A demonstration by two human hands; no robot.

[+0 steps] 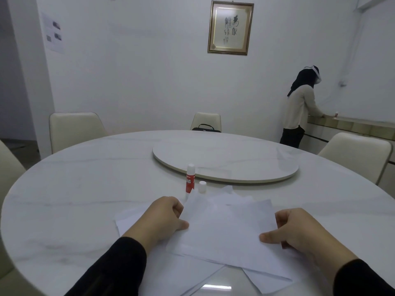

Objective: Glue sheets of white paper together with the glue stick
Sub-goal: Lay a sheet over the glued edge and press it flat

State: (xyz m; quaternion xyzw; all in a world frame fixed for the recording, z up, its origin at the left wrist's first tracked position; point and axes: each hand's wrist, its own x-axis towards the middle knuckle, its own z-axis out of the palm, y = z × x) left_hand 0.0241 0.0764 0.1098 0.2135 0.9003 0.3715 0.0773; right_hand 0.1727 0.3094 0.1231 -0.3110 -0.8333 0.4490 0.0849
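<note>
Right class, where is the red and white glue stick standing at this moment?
The red and white glue stick stands upright on the round white marble table, just beyond the left hand, beside its small white cap.

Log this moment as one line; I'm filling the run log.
left hand: grips sheet | right hand: grips sheet | glue stick: upright, uncapped | cap: beside it

Top sheet of paper [228, 227] sits on a loose pile of sheets [132, 218] at the near edge of the round table [74, 189], left hand [164, 216] on its left edge, right hand [292, 229] on its right. Glue stick [190, 179] stands upright just behind, its cap [202, 186] right beside it. Lazy Susan [226, 159] is further back, mid-table.
</note>
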